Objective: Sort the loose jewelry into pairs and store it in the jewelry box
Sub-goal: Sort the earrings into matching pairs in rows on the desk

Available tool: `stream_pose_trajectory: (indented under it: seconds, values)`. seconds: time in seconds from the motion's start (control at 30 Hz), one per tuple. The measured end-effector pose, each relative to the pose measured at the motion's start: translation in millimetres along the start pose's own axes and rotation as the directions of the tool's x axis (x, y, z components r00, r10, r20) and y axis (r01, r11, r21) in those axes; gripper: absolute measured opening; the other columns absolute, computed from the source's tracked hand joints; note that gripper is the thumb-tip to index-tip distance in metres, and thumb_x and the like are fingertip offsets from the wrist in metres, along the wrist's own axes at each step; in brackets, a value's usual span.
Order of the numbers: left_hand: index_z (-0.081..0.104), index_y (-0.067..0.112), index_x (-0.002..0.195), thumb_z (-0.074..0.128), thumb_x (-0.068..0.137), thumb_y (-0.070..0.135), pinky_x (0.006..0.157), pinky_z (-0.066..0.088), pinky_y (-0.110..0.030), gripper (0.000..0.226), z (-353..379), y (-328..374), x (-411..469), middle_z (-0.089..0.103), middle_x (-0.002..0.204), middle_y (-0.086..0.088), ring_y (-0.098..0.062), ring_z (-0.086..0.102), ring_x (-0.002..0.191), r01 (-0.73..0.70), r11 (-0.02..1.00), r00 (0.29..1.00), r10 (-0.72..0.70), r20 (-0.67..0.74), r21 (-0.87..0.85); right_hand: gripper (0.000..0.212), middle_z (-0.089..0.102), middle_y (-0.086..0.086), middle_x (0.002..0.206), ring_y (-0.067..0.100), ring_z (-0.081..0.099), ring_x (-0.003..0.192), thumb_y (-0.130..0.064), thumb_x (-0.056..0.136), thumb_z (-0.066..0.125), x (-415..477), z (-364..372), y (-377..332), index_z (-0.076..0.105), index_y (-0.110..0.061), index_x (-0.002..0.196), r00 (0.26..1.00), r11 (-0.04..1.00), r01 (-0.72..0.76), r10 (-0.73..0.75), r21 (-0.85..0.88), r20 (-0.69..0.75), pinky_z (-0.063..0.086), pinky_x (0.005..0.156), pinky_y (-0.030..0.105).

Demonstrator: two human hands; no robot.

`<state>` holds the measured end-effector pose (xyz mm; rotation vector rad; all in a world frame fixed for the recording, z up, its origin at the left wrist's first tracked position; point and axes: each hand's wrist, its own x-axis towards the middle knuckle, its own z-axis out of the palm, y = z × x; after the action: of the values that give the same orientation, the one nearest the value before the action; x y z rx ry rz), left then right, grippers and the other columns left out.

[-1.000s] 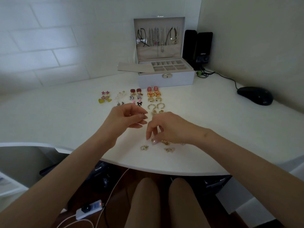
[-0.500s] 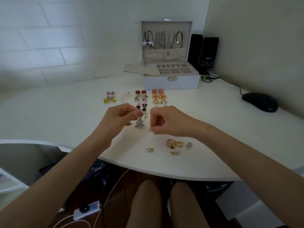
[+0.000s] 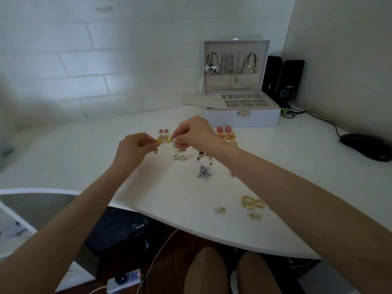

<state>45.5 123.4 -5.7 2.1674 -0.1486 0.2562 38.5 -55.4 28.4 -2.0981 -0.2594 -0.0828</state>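
Left hand [image 3: 135, 148]: raised over the table [image 3: 84, 158], fingers curled, pinching a pale earring [image 3: 156, 151].
Right hand [image 3: 197, 132]: fingertips pinching a small piece [image 3: 174, 141], too blurred to identify.
Pairs [image 3: 226, 132]: in rows before the box [image 3: 241, 119].
Box: open, at table rear.
Gold pieces [image 3: 252, 203]: loose, near the front edge.

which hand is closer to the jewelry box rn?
Right. The right hand is raised just in front of the jewelry box, slightly to its left. The left hand sits further left and closer to the person, so it is clearly farther away.
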Motion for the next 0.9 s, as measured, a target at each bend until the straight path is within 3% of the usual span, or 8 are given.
stream_pose_trajectory:
  seconds: [0.07, 0.2, 0.3, 0.4, 0.5, 0.6, 0.83, 0.9]
  values:
    - [0.07, 0.012, 0.084, 0.066, 0.083, 0.017, 0.061, 0.04, -0.015, 0.006, -2.3, -6.4, 11.6, 0.069, 0.074, 0.002, -0.007, 0.06, 0.073, -0.007, 0.998, 1.0, 0.006, 0.028, 0.058, 0.008, 0.067, 0.011, 0.069, 0.009, 0.062, 0.051, 0.006, 0.077, 0.07, 16.6, 10.6, -4.9, 0.071, 0.005, 0.085, 1.0, 1.0, -0.017, 0.017, -0.011, -0.012, 0.055, 0.055, 0.018]
    - [0.069, 0.012, 0.082, 0.067, 0.082, 0.014, 0.064, 0.041, -0.017, 0.003, -3.0, -14.3, 28.8, 0.066, 0.066, 0.008, -0.008, 0.06, 0.071, -0.007, 0.988, 0.988, -0.017, 0.154, 0.154, 0.012, 0.073, 0.009, 0.081, 0.01, 0.062, 0.061, -0.002, 0.072, 0.076, 43.9, 31.9, -6.0, 0.076, -0.006, 0.083, 1.0, 0.976, -0.005, 0.009, -0.219, 0.015, 0.058, 0.077, 0.03]
    - [0.068, 0.017, 0.08, 0.066, 0.082, 0.016, 0.058, 0.038, -0.013, 0.003, 0.1, -17.7, 36.0, 0.064, 0.064, 0.011, -0.005, 0.055, 0.068, -0.007, 0.971, 0.98, -0.041, 0.194, 0.241, 0.016, 0.074, 0.007, 0.081, 0.009, 0.063, 0.061, -0.004, 0.068, 0.08, 57.7, 43.0, 0.1, 0.076, -0.009, 0.083, 0.992, 0.956, -0.069, 0.095, -0.284, 0.08, 0.058, 0.08, 0.033]
    - [0.069, 0.016, 0.083, 0.064, 0.082, 0.016, 0.061, 0.039, -0.017, 0.005, 2.9, -20.3, 43.3, 0.065, 0.077, 0.002, -0.014, 0.056, 0.077, -0.028, 0.963, 0.982, -0.024, 0.188, 0.267, 0.024, 0.074, 0.007, 0.087, 0.015, 0.069, 0.079, -0.009, 0.064, 0.083, 66.5, 49.2, 5.8, 0.076, -0.009, 0.088, 0.986, 0.939, -0.109, 0.143, -0.326, 0.084, 0.057, 0.083, 0.034]
    - [0.069, 0.018, 0.079, 0.065, 0.081, 0.016, 0.059, 0.039, -0.018, 0.005, 3.5, -23.8, 48.8, 0.063, 0.074, 0.005, -0.013, 0.054, 0.073, -0.032, 0.965, 0.984, -0.015, 0.177, 0.261, 0.029, 0.073, 0.006, 0.092, 0.017, 0.067, 0.09, -0.013, 0.064, 0.084, 73.7, 52.3, 8.9, 0.076, -0.009, 0.091, 0.988, 0.919, -0.115, 0.146, -0.377, 0.053, 0.055, 0.085, 0.032]
    - [0.07, 0.018, 0.078, 0.066, 0.079, 0.015, 0.059, 0.04, -0.02, 0.005, 5.0, -27.5, 52.2, 0.066, 0.077, 0.0, -0.017, 0.057, 0.07, -0.029, 0.971, 0.985, -0.012, 0.17, 0.239, 0.031, 0.073, 0.006, 0.092, 0.017, 0.066, 0.092, -0.016, 0.062, 0.085, 80.0, 53.5, 11.3, 0.076, -0.01, 0.091, 0.991, 0.904, -0.103, 0.129, -0.415, 0.036, 0.054, 0.083, 0.03]
    - [0.07, 0.016, 0.085, 0.066, 0.078, 0.013, 0.07, 0.046, -0.027, 0.008, 9.2, -36.0, 55.5, 0.069, 0.08, 0.001, -0.016, 0.061, 0.083, -0.071, 0.975, 0.99, 0.042, 0.136, 0.211, 0.016, 0.073, 0.007, 0.098, 0.02, 0.065, 0.098, -0.004, 0.071, 0.075, 84.0, 58.4, 19.8, 0.076, -0.011, 0.086, 0.999, 0.891, -0.028, 0.035, -0.453, 0.007, 0.053, 0.087, 0.032]
    - [0.067, 0.017, 0.084, 0.067, 0.078, 0.014, 0.067, 0.044, -0.023, 0.006, 11.2, -37.3, 56.9, 0.068, 0.083, 0.001, -0.016, 0.059, 0.081, -0.078, 0.974, 0.992, 0.055, 0.11, 0.211, 0.016, 0.072, 0.006, 0.097, 0.02, 0.066, 0.097, 0.0, 0.072, 0.073, 83.4, 58.3, 20.6, 0.075, -0.011, 0.083, 1.0, 0.887, -0.009, 0.014, -0.461, 0.008, 0.053, 0.086, 0.032]
